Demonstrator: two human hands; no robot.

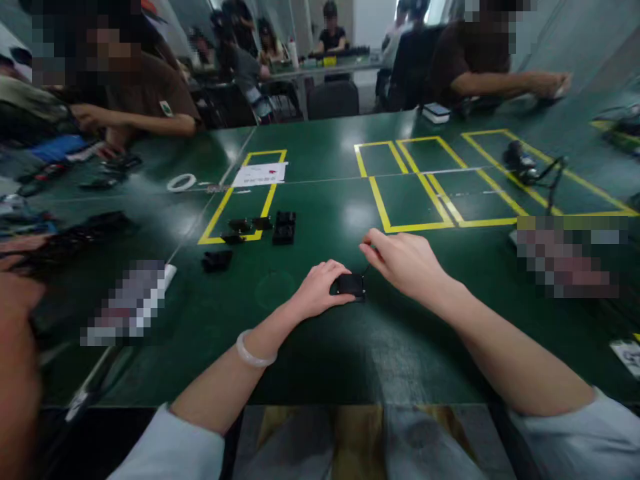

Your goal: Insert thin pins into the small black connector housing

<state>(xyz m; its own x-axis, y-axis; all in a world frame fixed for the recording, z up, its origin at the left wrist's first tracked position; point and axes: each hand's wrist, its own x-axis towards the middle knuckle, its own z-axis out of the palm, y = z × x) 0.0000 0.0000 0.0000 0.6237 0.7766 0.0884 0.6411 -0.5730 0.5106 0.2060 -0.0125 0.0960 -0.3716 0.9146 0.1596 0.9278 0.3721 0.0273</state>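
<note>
My left hand (323, 288) grips a small black rectangular block (351, 285) on the green table, thumb along its near side and fingers at its far left. Small bright spots, maybe screws, show at the block's edges. Just up and right of it is my right hand (403, 261), fingers pinched together. A thin dark line runs from those fingertips toward the block's right corner; whether it is a tool or a wire I cannot tell. To the left lie several similar black parts: a larger black piece (284, 228), small flat ones (240, 225) and a loose one (217, 261).
Yellow tape rectangles (410, 227) mark the green table (325, 200). A white paper (261, 174) and a tape roll (181, 183) lie farther back. Blurred screens stand left and right. A black device on a stand (520, 162) is at right. Other people sit around; one person's arm (17, 347) reaches in at left.
</note>
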